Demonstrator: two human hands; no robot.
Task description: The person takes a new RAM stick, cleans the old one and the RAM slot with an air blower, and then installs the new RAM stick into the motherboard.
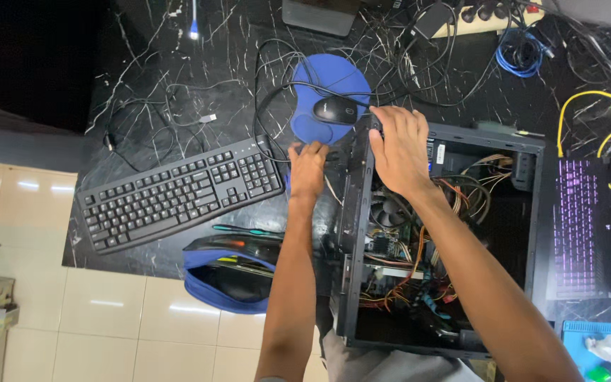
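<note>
Open desktop computer case (pixel 525 212) lies on its side on the black marbled counter (pixel 178 71), right of centre, side panel off, interior up: fan, board and orange and yellow wire bundles exposed. Left hand (pixel 307 168) rests with fingers curled over the case's far-left corner, just right of the black keyboard (pixel 178 192). Right hand (pixel 399 150) lies spread, palm down, on the far top edge of the frame, fingers bent over the rim; nothing else held in either. Black mouse (pixel 335 110) on a blue pad (pixel 330 99) sits just beyond. Judgement: the steel chassis is stiff and fairly heavy, with possibly sharp edges; grip the frame rails, not the fragile board or loose wiring.
</note>
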